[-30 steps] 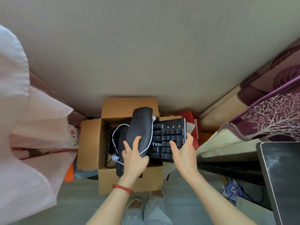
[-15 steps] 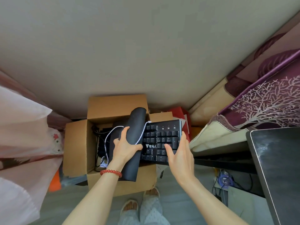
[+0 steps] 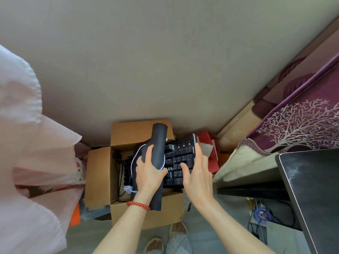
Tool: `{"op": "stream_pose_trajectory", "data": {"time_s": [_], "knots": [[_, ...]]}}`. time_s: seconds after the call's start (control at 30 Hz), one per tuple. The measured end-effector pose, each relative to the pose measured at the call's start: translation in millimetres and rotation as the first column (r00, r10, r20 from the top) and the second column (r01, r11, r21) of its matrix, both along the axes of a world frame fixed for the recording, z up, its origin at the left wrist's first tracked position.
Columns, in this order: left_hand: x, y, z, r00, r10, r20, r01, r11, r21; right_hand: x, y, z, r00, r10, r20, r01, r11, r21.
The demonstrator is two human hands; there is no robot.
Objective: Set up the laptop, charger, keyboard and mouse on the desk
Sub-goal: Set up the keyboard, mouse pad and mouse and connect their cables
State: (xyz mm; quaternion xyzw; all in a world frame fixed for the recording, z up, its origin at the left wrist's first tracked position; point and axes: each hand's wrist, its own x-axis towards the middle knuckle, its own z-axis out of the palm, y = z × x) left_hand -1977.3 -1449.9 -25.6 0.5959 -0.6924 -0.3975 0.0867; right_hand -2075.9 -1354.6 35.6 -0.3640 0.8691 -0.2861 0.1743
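A black keyboard (image 3: 180, 154) with white lettering sticks up out of an open cardboard box (image 3: 99, 173) on the floor. My right hand (image 3: 197, 173) grips its right edge, thumb on the keys. My left hand (image 3: 149, 171), with a red bead bracelet on the wrist, is closed around a rolled black mat (image 3: 157, 143) tied with a white cord (image 3: 132, 167). The roll lies against the keyboard's left side. Black cables (image 3: 122, 173) lie inside the box. The dark desk (image 3: 311, 191) shows at the right edge.
A grey wall stands behind the box. A pink curtain (image 3: 27, 143) hangs at the left. A purple patterned bed cover (image 3: 297, 125) is at the right, red bags (image 3: 209, 143) behind the keyboard. A power strip with wires (image 3: 260, 213) lies under the desk. My feet show below.
My left hand has tightened around the black roll and lifted it more upright. My right hand has slid further up the keyboard's right edge. The view has shifted slightly.
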Motion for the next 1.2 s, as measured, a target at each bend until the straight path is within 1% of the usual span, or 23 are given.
{"op": "stream_pose_trajectory", "data": {"time_s": [0.07,0.17,0.3,0.4,0.53,0.6,0.67,0.77,0.9,1.0,1.07,1.1,1.2], "knots": [[6,0,13,1.0,-0.006,0.002,0.006,0.998,-0.062,4,-6,11,0.999,0.044,-0.002,-0.044,0.999,-0.016],[26,-2,40,1.0,-0.017,-0.026,0.013,0.992,-0.128,11,-16,35,0.986,0.147,-0.077,-0.152,0.987,-0.057],[52,-6,82,0.998,-0.052,-0.029,0.043,0.968,-0.248,14,-19,74,0.956,0.231,-0.183,-0.242,0.969,-0.042],[63,-4,131,0.99,-0.136,-0.044,0.111,0.922,-0.37,18,-6,120,0.951,0.193,-0.242,-0.212,0.976,-0.054],[65,4,196,0.973,-0.226,-0.057,0.163,0.837,-0.523,14,17,183,0.939,0.156,-0.307,-0.205,0.97,-0.132],[65,13,233,0.956,-0.286,-0.068,0.189,0.775,-0.603,11,38,224,0.931,0.126,-0.341,-0.201,0.96,-0.195],[62,23,264,0.946,-0.312,-0.083,0.189,0.743,-0.642,8,57,258,0.916,0.106,-0.386,-0.216,0.943,-0.253],[49,49,319,0.897,-0.414,-0.153,0.19,0.675,-0.713,1,102,318,0.906,0.033,-0.423,-0.194,0.919,-0.344],[24,91,385,0.822,-0.537,-0.188,0.205,0.587,-0.783,-9,169,385,0.921,-0.122,-0.369,-0.069,0.883,-0.464],[7,126,416,0.754,-0.622,-0.21,0.216,0.538,-0.815,-13,224,416,0.938,-0.216,-0.272,0.036,0.839,-0.543],[-7,163,433,0.683,-0.697,-0.221,0.227,0.489,-0.842,-12,281,434,0.927,-0.316,-0.201,0.133,0.779,-0.613],[-12,176,439,0.669,-0.708,-0.228,0.229,0.488,-0.842,-12,301,437,0.921,-0.356,-0.157,0.178,0.744,-0.644],[-30,238,447,0.59,-0.766,-0.255,0.257,0.478,-0.84,-5,390,437,0.867,-0.495,-0.06,0.306,0.623,-0.719]]}}
